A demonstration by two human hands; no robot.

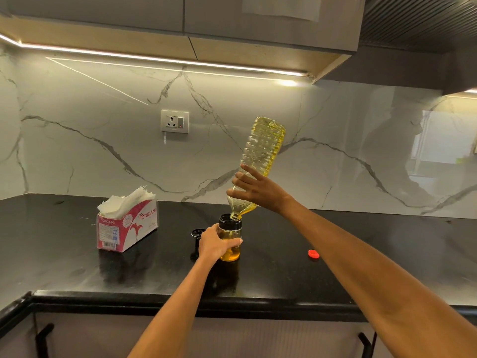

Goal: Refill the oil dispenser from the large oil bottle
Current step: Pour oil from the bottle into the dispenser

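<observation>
Step in hand: oil is being poured, judged from the tilt of the bottle; the stream itself cannot be made out.
Large oil bottle (263,153): it is held nearly upside down, base raised toward 1 o'clock, mouth lowered onto the dispenser's opening, so that the oil is carried toward the neck by gravity.
Right hand (254,188): the bottle's lower body, just above the shoulder, is grasped from the right with fingers wrapped round it; a grip near the neck is probably chosen so that the mouth can be aimed closely.
Oil dispenser (229,241): it is stood upright on the countertop (361,254) near the front edge; yellow oil is seen only in its lower part, so the refill is judged well short of done.
Left hand (215,244): the dispenser's glass body is gripped from 9 o'clock, fingers curled round it, apparently to steady it against tipping.
Dispenser lid (197,233): it is set down just at 9 o'clock of the dispenser, partly hidden by the left hand.
Red cap (313,254): it is laid at 3 o'clock, well apart, clear of the pour.
Tissue box (126,226): it is kept at 9 o'clock, within reach for drips.
</observation>
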